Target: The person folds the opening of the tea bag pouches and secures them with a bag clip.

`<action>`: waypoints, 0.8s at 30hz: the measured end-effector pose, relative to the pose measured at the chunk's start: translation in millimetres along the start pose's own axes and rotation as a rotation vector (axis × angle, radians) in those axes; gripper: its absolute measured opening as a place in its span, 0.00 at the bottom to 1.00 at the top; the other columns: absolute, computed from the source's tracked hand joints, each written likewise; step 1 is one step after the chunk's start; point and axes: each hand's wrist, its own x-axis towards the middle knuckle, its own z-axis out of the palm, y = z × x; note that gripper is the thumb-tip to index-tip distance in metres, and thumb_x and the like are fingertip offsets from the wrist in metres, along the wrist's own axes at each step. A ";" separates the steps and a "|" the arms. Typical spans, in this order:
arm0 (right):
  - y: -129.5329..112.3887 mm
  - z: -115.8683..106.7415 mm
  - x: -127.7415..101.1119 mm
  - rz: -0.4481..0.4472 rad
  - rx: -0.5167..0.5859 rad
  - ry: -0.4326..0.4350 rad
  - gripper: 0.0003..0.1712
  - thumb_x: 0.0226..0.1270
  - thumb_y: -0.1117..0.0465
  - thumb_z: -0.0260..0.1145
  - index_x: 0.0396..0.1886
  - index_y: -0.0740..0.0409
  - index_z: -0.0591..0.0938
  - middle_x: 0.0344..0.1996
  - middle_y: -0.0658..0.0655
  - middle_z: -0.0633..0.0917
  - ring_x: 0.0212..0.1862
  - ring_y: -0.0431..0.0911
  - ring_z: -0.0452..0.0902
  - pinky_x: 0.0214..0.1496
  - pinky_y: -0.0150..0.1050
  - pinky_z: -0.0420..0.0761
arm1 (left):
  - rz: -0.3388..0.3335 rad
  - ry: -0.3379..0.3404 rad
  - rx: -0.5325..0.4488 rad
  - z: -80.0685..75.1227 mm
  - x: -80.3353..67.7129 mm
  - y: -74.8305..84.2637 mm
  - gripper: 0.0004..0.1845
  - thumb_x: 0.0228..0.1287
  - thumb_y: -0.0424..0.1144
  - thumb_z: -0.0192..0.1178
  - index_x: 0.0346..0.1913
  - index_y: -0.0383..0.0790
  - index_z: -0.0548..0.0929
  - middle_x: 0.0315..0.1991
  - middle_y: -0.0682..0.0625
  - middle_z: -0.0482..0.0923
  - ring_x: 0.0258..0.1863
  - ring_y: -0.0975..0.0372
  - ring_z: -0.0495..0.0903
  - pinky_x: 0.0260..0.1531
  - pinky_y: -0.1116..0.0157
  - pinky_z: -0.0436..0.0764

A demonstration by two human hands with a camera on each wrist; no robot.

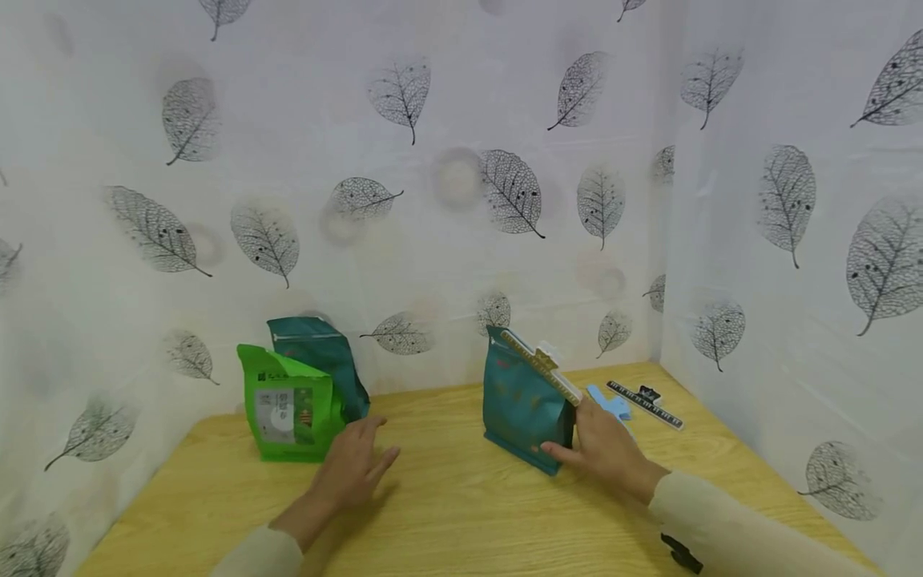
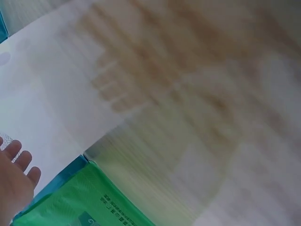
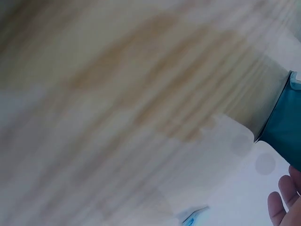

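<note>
The left hand (image 1: 353, 461) is spread, empty; whether the right hand (image 1: 609, 447) grips or just touches the clipped teal bag (image 1: 515, 401), right of frame centre, is unclear. Steadying below the clip (image 1: 546, 361) seems wise.

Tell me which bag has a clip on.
The teal bag at the right hand: a clip runs along its top; the green bag and other teal bag show none.

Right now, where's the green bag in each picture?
Head: the green bag stands at left, below the middle.
Left wrist: along the bottom, left of centre, partly cut off.
Right wrist: not in it.
Shared landmark: a teal bag peeks out behind it in the head and left wrist views.
</note>
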 end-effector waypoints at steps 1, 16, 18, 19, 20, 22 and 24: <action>0.8 -0.3 0.2 -0.004 -0.031 0.012 0.60 0.58 0.32 0.70 0.65 0.82 0.63 0.44 0.70 0.80 0.43 0.59 0.82 0.45 0.52 0.84 | 0.007 0.011 0.000 -0.9 -1.3 -1.3 0.25 0.70 0.44 0.62 0.61 0.29 0.74 0.58 0.36 0.77 0.60 0.42 0.75 0.59 0.43 0.74; 2.0 -1.7 -2.8 0.101 0.023 -0.040 0.62 0.63 0.36 0.68 0.65 0.90 0.56 0.55 0.83 0.73 0.52 0.67 0.79 0.50 0.56 0.82 | 0.133 0.126 0.023 -13.6 -12.4 -17.8 0.22 0.64 0.40 0.66 0.56 0.30 0.77 0.53 0.38 0.80 0.55 0.45 0.78 0.55 0.44 0.77; 2.9 -1.2 -3.6 0.127 0.040 -0.048 0.63 0.64 0.36 0.68 0.67 0.90 0.54 0.58 0.85 0.70 0.57 0.71 0.76 0.54 0.59 0.80 | 0.153 0.131 0.047 -14.6 -13.1 -19.4 0.23 0.63 0.40 0.67 0.56 0.31 0.77 0.53 0.39 0.80 0.54 0.46 0.78 0.54 0.45 0.77; 3.1 -1.4 -3.7 0.131 0.049 -0.044 0.63 0.63 0.37 0.68 0.67 0.90 0.53 0.58 0.84 0.71 0.56 0.71 0.76 0.54 0.59 0.80 | 0.160 0.130 0.056 -14.8 -13.2 -20.2 0.23 0.62 0.40 0.68 0.56 0.31 0.77 0.53 0.39 0.80 0.54 0.47 0.79 0.54 0.45 0.77; 3.3 -1.4 -3.6 0.131 0.055 -0.037 0.63 0.63 0.37 0.69 0.68 0.89 0.53 0.56 0.83 0.72 0.55 0.69 0.77 0.53 0.58 0.81 | 0.162 0.128 0.066 -14.7 -13.3 -21.3 0.24 0.62 0.40 0.68 0.56 0.31 0.77 0.53 0.39 0.80 0.54 0.47 0.79 0.54 0.46 0.77; 3.6 -1.1 -3.9 0.129 0.046 -0.025 0.62 0.62 0.38 0.70 0.67 0.88 0.54 0.54 0.82 0.73 0.53 0.68 0.78 0.51 0.58 0.82 | 0.161 0.123 0.082 -15.9 -14.4 -22.3 0.24 0.62 0.41 0.68 0.56 0.31 0.77 0.53 0.39 0.80 0.54 0.47 0.78 0.54 0.46 0.77; 3.8 -0.6 -3.6 0.118 0.039 -0.008 0.61 0.61 0.38 0.71 0.67 0.87 0.56 0.51 0.79 0.76 0.49 0.65 0.80 0.48 0.56 0.83 | 0.147 0.114 0.096 -17.2 -16.1 -23.4 0.23 0.63 0.42 0.67 0.56 0.31 0.78 0.52 0.39 0.80 0.54 0.47 0.78 0.54 0.46 0.77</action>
